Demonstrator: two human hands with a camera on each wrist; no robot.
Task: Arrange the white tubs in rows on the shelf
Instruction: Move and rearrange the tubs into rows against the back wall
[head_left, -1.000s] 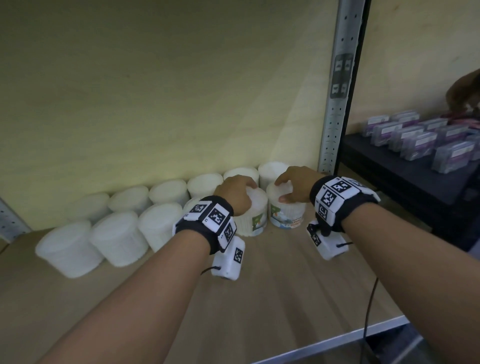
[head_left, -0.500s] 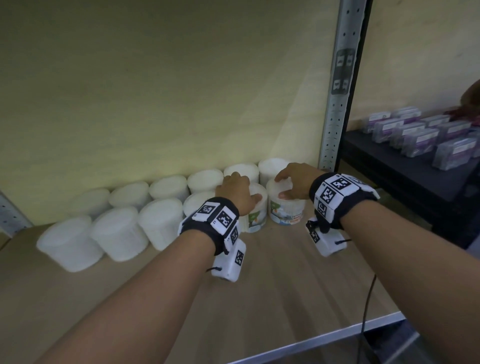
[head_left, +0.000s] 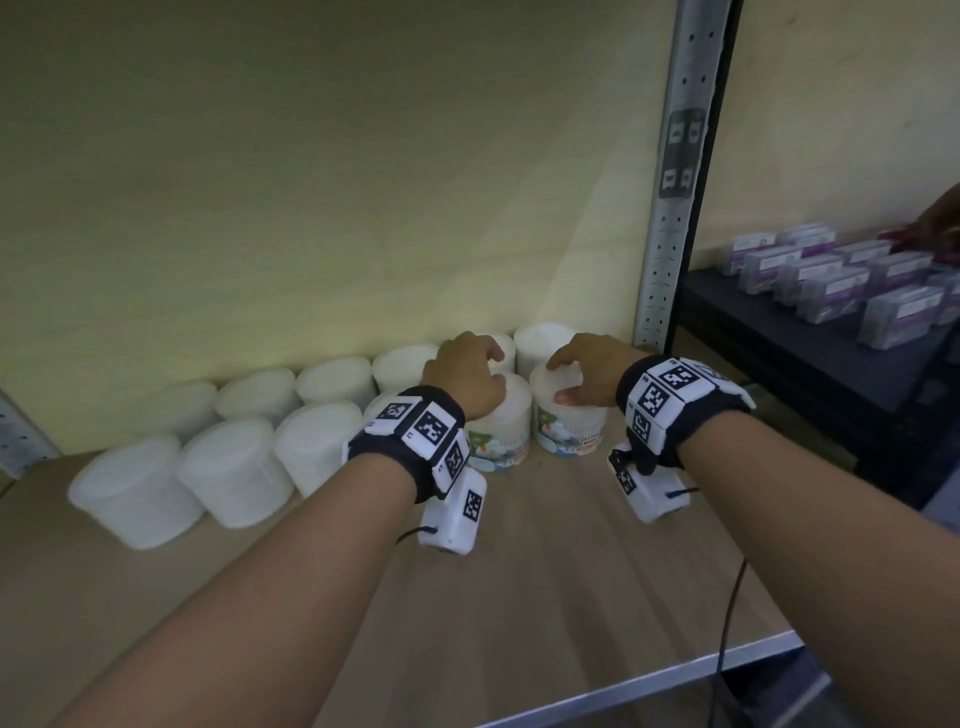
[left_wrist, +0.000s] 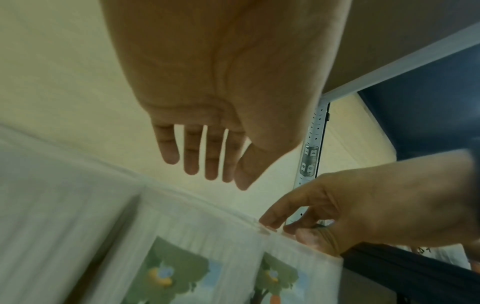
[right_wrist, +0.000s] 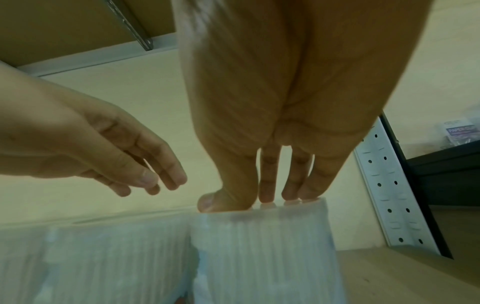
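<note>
Left of the grey perforated post (head_left: 670, 218), right hand (head_left: 592, 374) grips a round white labelled tub (head_left: 569, 434) to align it; left hand (head_left: 467, 376) hovers slack, empty

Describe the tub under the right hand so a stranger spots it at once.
Find the perforated metal upright at the right end of the wooden shelf; two rows of white round tubs run along the back wall. Take the front row's last tub, nearest that upright. It and its left neighbour show picture labels, but only this one has the right hand holding its lid.
</note>
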